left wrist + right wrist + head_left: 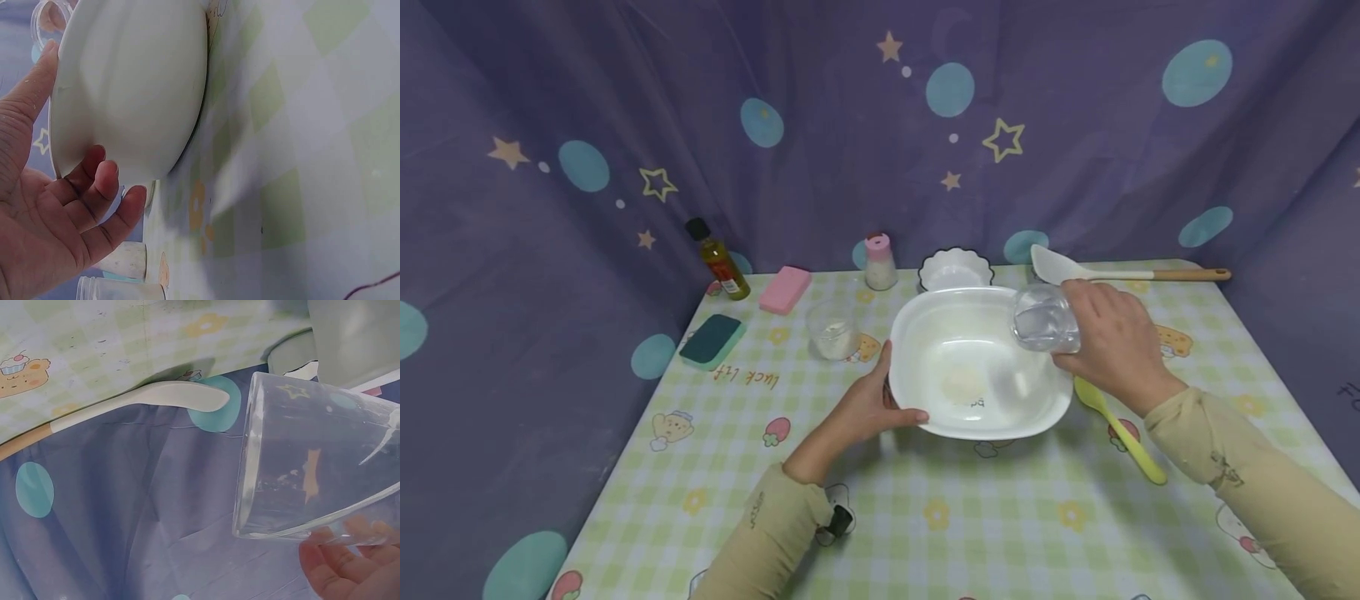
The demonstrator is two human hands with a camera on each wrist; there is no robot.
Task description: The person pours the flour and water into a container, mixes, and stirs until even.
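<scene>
With our left hand (pixel 859 410) we are gripping the left rim of the white basin (pixel 917 358), which is sitting toward the far edge of the table (pixel 887 546). Our right hand (pixel 1111 342) is clasping the clear cup (pixel 1047 310), holding it aslant over the basin's right end. A pale patch (pixel 961 384) is showing inside; liquid (pixel 1041 323) seems to be lingering in the cup, so emptying looks unfinished.

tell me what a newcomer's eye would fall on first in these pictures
Probably the big white basin at the middle of the checked tablecloth, its left side held by the left hand. Next, likely the clear cup, tilted over the basin's right side in the right hand. Behind the table, the purple cloth with stars and teal ovals also stands out.
</scene>
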